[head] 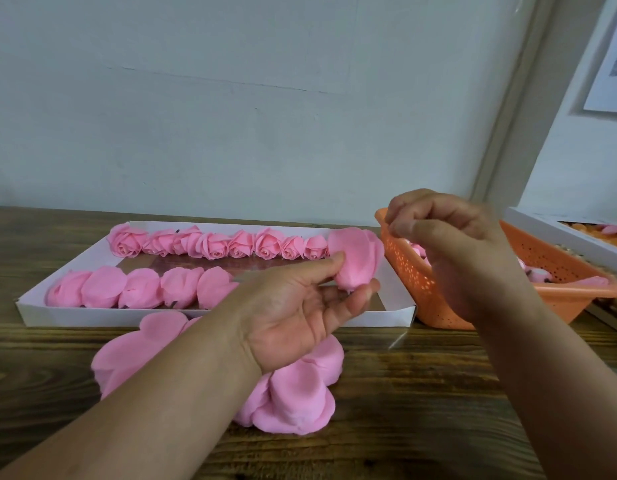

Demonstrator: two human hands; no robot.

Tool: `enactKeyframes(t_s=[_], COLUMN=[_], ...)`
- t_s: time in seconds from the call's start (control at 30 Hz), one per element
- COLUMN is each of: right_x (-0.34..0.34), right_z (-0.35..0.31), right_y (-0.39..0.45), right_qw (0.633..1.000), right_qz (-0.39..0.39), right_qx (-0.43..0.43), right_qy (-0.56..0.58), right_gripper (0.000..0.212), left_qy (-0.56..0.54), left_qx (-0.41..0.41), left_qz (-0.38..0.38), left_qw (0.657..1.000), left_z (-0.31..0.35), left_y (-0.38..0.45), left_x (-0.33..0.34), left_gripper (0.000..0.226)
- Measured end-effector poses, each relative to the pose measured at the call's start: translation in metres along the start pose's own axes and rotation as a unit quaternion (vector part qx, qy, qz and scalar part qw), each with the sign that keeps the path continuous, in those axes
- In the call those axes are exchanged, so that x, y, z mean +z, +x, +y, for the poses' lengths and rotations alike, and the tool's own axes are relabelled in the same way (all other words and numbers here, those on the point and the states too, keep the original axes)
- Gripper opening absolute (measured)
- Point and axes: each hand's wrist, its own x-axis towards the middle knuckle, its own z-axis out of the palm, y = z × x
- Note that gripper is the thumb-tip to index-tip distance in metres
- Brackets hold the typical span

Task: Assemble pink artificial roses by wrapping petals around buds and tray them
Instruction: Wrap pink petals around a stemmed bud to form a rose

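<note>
Your left hand (293, 306) pinches a half-wrapped pink rose (355, 259) between thumb and fingers, held over the 3 o'clock end of the white tray (40, 315), close to its right rim. Your right hand (449, 251) hangs above the orange basket (556, 296) at 2 o'clock, fingers curled with thumb and forefinger tips together; whether they grip anything you cannot tell.

The tray's near edge runs along the middle of the wooden table (438, 393). Bare wood lies at 5 o'clock and at 7 o'clock; the basket touches or nearly touches the tray's right corner.

In the tray the back row (213, 242) holds eight open-faced roses, and the front row (140, 287) holds five roses lying on their sides. A heap of loose petals (293, 393) sits at 6 o'clock, too overlapped to count, and your left forearm covers part of it.

The basket's contents are mostly hidden by your right hand. A second white tray (542, 221) at 3 o'clock is cut off by the frame.
</note>
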Motion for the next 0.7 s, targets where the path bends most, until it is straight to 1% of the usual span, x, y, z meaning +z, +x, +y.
enactKeyframes(t_s=[0.07,0.13,0.23,0.3,0.33,0.43,0.47,0.53,0.6,0.7], right_x=[0.002,0.006,0.011,0.016,0.018,0.021,0.021,0.022,0.024,0.025], right_z=[-0.002,-0.003,-0.004,-0.005,-0.005,-0.001,0.000,0.001,0.000,0.000], right_y=[-0.003,-0.005,-0.005,-0.006,-0.006,-0.005,-0.004,-0.004,-0.004,-0.003], right_qw=[0.999,0.997,0.993,0.992,0.994,0.995,0.993,0.990,0.986,0.981], right_qz=[-0.038,-0.041,-0.041,-0.042,-0.027,0.029,0.044,0.070,0.096,0.121], right_qx=[-0.007,0.009,0.058,0.072,0.074,0.082,0.092,0.102,0.095,0.084], right_qy=[-0.023,-0.060,-0.095,-0.092,-0.079,-0.053,-0.052,-0.066,-0.102,-0.129], right_gripper=[0.020,0.029,0.036,0.043,0.041,0.022,0.019,0.023,0.028,0.030], left_qy=[-0.002,-0.007,-0.005,0.014,0.027,0.063,0.074,0.105,0.137,0.153], left_qx=[0.014,0.037,0.080,0.096,0.102,0.115,0.118,0.122,0.124,0.123], left_qz=[0.003,0.004,0.010,0.011,0.009,0.014,0.020,0.030,0.034,0.032], left_qw=[1.000,0.999,0.997,0.995,0.994,0.991,0.990,0.986,0.982,0.980], left_z=[0.000,0.001,0.001,-0.001,-0.002,-0.005,-0.006,-0.007,-0.008,-0.010], left_y=[0.001,0.001,0.002,0.001,0.001,0.001,0.001,0.001,0.002,0.002], left_x=[-0.001,-0.001,-0.003,-0.002,-0.002,0.001,0.002,0.002,0.002,0.002], left_gripper=[0.050,0.046,0.027,0.019,0.019,0.025,0.027,0.028,0.027,0.026])
